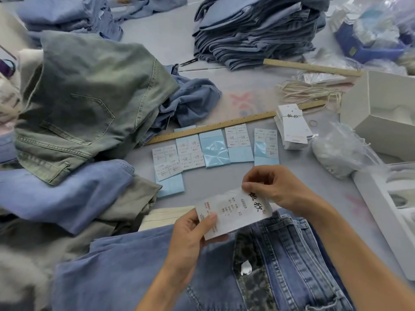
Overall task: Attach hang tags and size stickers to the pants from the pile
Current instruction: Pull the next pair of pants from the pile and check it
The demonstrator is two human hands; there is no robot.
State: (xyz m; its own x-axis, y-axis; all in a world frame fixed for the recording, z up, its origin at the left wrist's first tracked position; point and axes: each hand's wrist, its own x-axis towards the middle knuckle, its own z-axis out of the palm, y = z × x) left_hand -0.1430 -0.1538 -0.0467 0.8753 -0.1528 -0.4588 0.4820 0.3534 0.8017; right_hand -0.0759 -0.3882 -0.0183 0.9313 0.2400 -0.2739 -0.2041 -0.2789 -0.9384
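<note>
White hang tag (pixel 232 212) printed "XS", pinched by left hand (pixel 190 234) and right hand (pixel 272 187) over blue jeans (pixel 292 254); sticker sheets (pixel 213 149), ruler (pixel 211 127) behind on table (pixel 224 86).

A pale grey table (pixel 224 90) fills the view, evenly lit. Two wooden rulers (pixel 215 127) lie across it, mid and far right. White boxes (pixel 381 113) stand at the right edge.
</note>
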